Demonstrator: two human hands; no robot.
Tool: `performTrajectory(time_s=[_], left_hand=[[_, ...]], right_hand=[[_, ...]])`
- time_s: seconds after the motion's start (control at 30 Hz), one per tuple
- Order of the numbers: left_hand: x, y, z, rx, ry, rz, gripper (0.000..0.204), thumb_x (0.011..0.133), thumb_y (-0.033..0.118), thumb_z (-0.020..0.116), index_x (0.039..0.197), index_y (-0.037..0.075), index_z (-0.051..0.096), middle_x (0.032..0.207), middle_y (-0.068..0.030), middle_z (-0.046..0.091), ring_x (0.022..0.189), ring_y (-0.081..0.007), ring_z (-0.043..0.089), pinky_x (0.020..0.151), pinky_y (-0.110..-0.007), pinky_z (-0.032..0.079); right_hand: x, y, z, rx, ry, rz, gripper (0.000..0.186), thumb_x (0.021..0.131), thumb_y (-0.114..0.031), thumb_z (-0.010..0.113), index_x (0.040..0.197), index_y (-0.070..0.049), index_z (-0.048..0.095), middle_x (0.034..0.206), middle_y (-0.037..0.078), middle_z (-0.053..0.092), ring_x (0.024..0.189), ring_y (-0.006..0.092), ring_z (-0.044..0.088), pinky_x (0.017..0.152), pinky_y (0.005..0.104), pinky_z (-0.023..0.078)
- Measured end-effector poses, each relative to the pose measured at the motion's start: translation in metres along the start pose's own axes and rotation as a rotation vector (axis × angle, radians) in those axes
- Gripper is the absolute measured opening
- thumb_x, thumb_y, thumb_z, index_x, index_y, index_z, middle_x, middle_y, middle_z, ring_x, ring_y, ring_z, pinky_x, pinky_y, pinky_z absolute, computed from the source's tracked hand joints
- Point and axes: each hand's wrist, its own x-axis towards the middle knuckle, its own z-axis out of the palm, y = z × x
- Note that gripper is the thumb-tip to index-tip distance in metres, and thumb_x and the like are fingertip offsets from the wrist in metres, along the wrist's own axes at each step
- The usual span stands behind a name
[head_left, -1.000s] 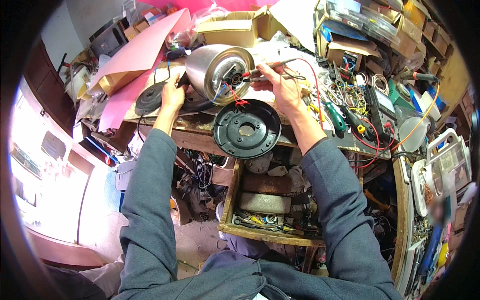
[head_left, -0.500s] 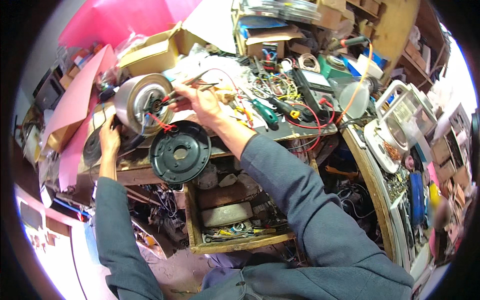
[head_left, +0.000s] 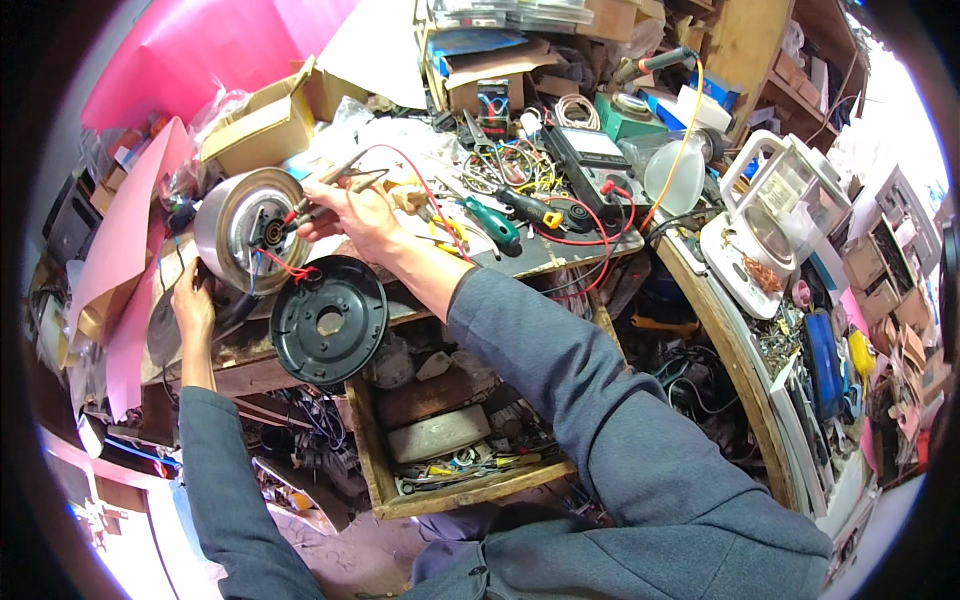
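Note:
A steel cylinder lies on the bench, its end facing me with a dark hub. My right hand holds red and black test probes, their tips at the hub. Red and blue wires hang from that end; the red ones run to a black round plate with a central hole at the bench's front edge. My left hand is curled low at the cylinder's left, beside a dark rounded piece; what its fingers grip is unclear.
Tools, tangled wires and a black instrument with a screen crowd the bench's right. An open drawer sits below. Cardboard boxes and pink sheets stand behind and left. A clear-lidded appliance is at the right.
The view has swung to the right, so the bench appears further left in the picture. My right hand still holds the probes at the hub; my left hand stays beside the cylinder.

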Motion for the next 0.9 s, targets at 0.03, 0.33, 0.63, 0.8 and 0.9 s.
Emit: performTrajectory(time_s=[0.03, 0.33, 0.63, 0.8, 0.9], left_hand=[[0.002, -0.007, -0.001, 0.133, 0.017, 0.056, 0.055, 0.09, 0.012, 0.07, 0.144, 0.014, 0.062, 0.127, -0.023, 0.071, 0.117, -0.0372, 0.069, 0.101, -0.046, 0.052], [0.003, -0.012, -0.005, 0.261, -0.009, 0.029, 0.055, 0.094, 0.026, 0.07, 0.148, 0.023, 0.058, 0.128, -0.024, 0.069, 0.118, -0.0445, 0.066, 0.101, -0.051, 0.05], [-0.003, 0.012, -0.007, 0.247, -0.044, -0.082, 0.054, 0.094, 0.021, 0.07, 0.147, 0.02, 0.059, 0.13, -0.0227, 0.069, 0.12, -0.0429, 0.066, 0.102, -0.049, 0.05], [0.005, -0.02, -0.004, 0.098, 0.0, 0.001, 0.053, 0.094, 0.015, 0.067, 0.146, 0.015, 0.059, 0.126, -0.0221, 0.072, 0.118, -0.039, 0.069, 0.099, -0.047, 0.052], [0.006, -0.017, 0.002, 0.003, -0.022, -0.001, 0.053, 0.092, 0.008, 0.065, 0.145, 0.011, 0.06, 0.122, -0.0201, 0.074, 0.112, -0.0313, 0.072, 0.096, -0.042, 0.053]], right_hand=[[0.0, 0.001, 0.001, 0.011, 0.001, -0.002, 0.026, 0.099, -0.022, 0.07, 0.106, 0.003, 0.068, 0.088, 0.016, 0.074, 0.069, 0.0281, 0.076, 0.059, 0.0372, 0.064], [0.003, 0.003, 0.002, 0.023, -0.02, -0.01, 0.027, 0.099, -0.021, 0.071, 0.106, 0.005, 0.067, 0.088, 0.016, 0.073, 0.068, 0.0276, 0.076, 0.058, 0.0374, 0.064], [0.001, 0.001, 0.0, 0.008, -0.021, -0.021, 0.027, 0.098, -0.022, 0.071, 0.106, 0.004, 0.067, 0.089, 0.016, 0.073, 0.067, 0.0262, 0.076, 0.058, 0.0372, 0.064], [0.003, 0.004, 0.005, 0.02, -0.03, -0.012, 0.025, 0.098, -0.021, 0.071, 0.105, 0.003, 0.066, 0.088, 0.015, 0.072, 0.067, 0.0259, 0.075, 0.057, 0.0373, 0.064], [0.003, 0.003, 0.002, 0.026, -0.019, -0.013, 0.024, 0.098, -0.02, 0.071, 0.104, 0.002, 0.066, 0.087, 0.015, 0.072, 0.066, 0.0261, 0.075, 0.057, 0.0377, 0.064]])
